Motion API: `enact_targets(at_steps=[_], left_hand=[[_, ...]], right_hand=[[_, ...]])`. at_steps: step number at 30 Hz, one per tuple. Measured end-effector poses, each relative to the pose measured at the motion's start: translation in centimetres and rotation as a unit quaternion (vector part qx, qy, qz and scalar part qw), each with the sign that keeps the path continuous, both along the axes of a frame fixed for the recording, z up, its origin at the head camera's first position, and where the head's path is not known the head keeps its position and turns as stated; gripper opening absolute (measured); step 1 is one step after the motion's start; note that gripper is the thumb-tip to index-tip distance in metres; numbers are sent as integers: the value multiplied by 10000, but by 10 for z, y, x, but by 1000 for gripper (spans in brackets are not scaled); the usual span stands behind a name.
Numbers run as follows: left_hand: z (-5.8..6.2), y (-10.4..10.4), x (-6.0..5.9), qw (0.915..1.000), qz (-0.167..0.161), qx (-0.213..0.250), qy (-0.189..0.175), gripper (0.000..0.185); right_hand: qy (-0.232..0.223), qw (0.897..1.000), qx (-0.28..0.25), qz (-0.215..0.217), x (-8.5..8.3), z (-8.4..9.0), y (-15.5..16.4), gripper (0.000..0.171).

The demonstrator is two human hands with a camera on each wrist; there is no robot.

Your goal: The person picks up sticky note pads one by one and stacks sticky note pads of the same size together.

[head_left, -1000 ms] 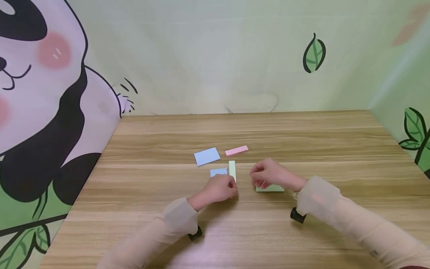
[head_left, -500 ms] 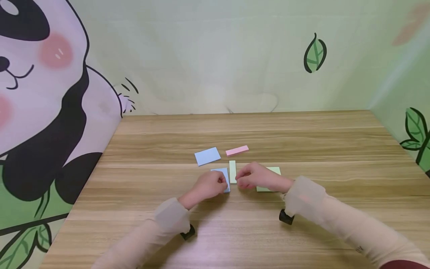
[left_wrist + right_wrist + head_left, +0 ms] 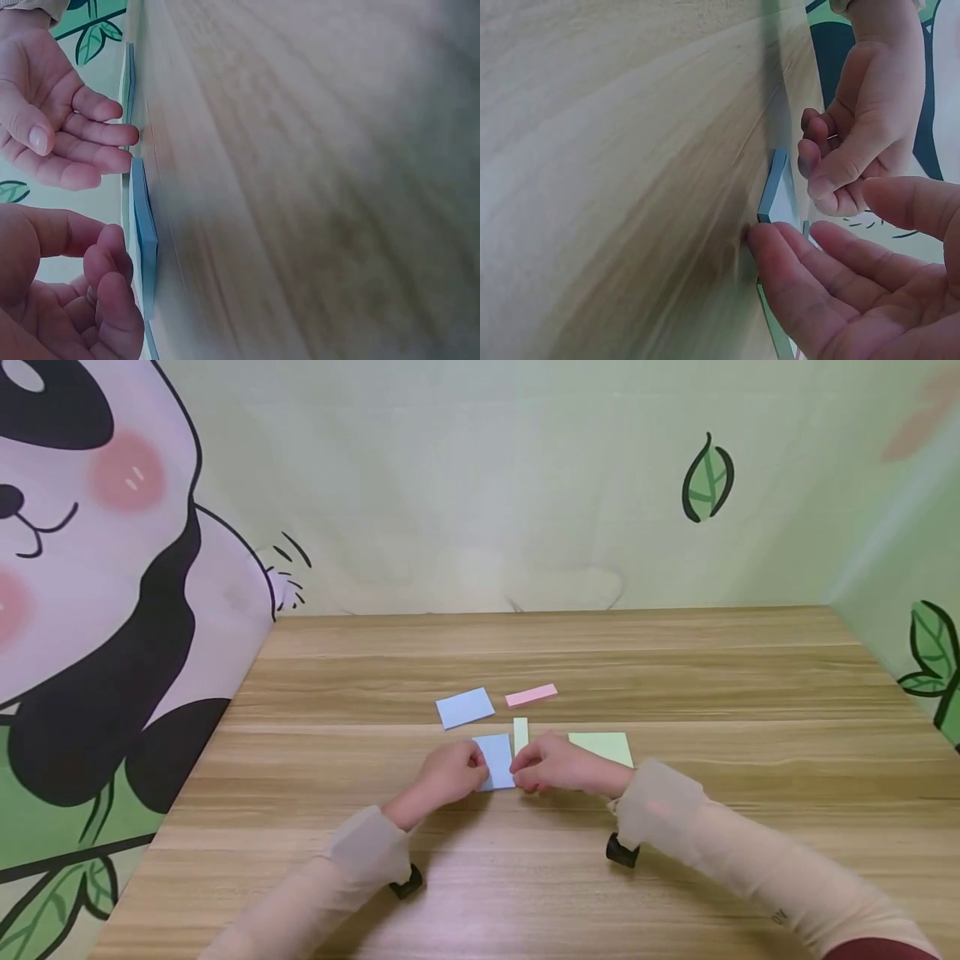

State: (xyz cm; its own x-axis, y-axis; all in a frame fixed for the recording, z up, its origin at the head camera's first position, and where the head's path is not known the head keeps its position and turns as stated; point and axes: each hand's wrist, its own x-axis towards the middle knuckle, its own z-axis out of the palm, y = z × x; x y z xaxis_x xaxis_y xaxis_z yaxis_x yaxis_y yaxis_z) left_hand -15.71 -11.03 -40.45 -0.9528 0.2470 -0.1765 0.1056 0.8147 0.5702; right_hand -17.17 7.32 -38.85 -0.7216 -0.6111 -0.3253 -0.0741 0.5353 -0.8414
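Your left hand [image 3: 446,774], fingers loosely curled, and right hand [image 3: 564,766], thumb and fingers apart, sit at the left and right edges of the near blue sticky-note pad [image 3: 498,762], with wide tabletop [image 3: 510,877] nearer you.

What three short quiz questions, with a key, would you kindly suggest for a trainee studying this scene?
1. Multiple choice: in the head view, what colour is the far strip, just to the right of the far blue pad?
a) black
b) pink
c) orange

2. True or false: in the head view, the wide green pad lies to the right of the narrow green strip.

3. Short answer: what hides the near end of the narrow green strip in the head view?

Key:
1. b, pink
2. True
3. The right hand
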Motion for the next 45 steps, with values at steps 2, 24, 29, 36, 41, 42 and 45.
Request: enact_targets(at_steps=[2,24,29,36,41,42,45], left_hand=[[-1,-2,0,9999,104,-49,8,8],[-3,-10,-8,9984,173,-513,-137,6],[-4,-10,-13,9985,333,-334,-264,6],[-2,-9,-15,9980,451,-264,-347,5],[0,-8,-16,9977,503,-169,-426,5],[0,-7,-17,9977,497,-182,-433,5],[0,-7,-18,9978,471,-212,-420,4]], right_hand=[[-9,10000,59,-69,0,-1,-1,25],[-378,9947,285,-913,-6,-3,2,17],[-691,9925,256,-971,-5,-6,-1,14],[-678,9925,362,-953,-5,-13,-9,14],[-723,9920,350,-971,-6,-14,-13,13],[-745,9917,340,-987,-6,-14,-14,13],[-793,9907,327,-1056,-6,-14,-15,13]])
